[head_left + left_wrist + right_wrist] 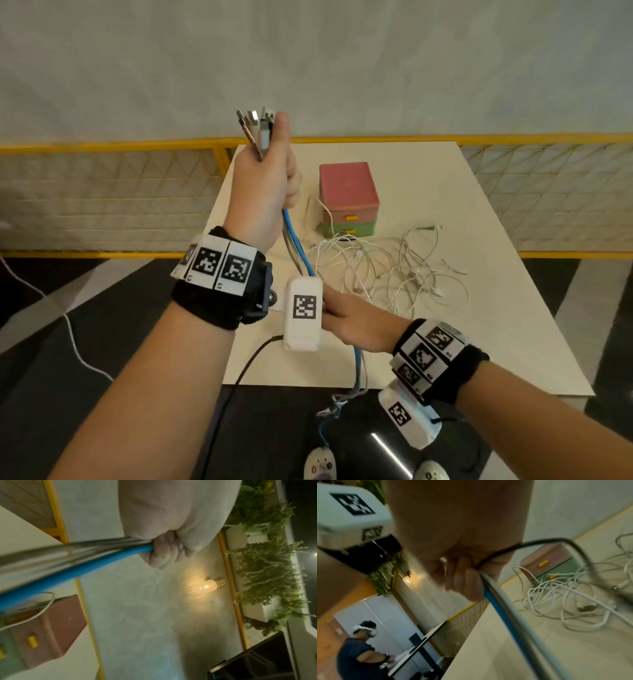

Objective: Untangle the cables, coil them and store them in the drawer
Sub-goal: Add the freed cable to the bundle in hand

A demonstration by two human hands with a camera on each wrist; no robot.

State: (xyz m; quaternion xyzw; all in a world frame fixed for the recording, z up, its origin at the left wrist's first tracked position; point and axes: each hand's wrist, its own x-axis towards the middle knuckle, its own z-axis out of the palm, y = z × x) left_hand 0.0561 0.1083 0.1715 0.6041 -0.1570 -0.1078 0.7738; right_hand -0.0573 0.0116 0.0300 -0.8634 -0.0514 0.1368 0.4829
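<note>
My left hand is raised above the table's left side, gripping a bundle of blue and grey cables just below their plugs, which stick up past my thumb. The bundle runs down to my right hand, which grips it lower near the table's front edge; the ends hang over the edge. From the right wrist, my fingers curl round the blue and grey strands. A tangle of white cables lies on the table. The pink-and-green drawer unit stands behind it, drawers closed.
The cream table has bare room at the right and front. A yellow-framed mesh fence runs behind it. White wrist-camera housing hangs between my hands. A second person works at another table far left.
</note>
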